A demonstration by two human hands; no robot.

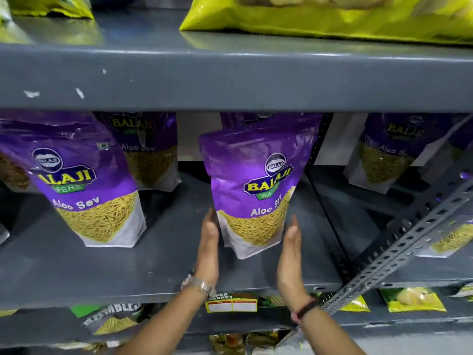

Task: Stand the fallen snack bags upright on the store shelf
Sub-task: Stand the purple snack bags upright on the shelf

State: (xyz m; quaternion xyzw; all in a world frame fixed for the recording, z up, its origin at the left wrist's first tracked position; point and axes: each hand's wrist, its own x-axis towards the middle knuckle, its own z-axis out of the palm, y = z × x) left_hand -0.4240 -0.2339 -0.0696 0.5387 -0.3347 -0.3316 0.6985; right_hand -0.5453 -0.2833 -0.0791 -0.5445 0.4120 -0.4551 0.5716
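Single wide-angle view from the wearer's head, close to the middle shelf [128,272], facing it squarely and tilted slightly down. The upper shelf [230,78] spans the top of the frame. A slotted upright [399,247] crosses the lower right.

Grey metal shelf [102,265], purple snack bags [87,190] standing on it

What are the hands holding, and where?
The purple bag, at its lower sides, pressed between the flat left hand and flat right hand; neither curls round it.
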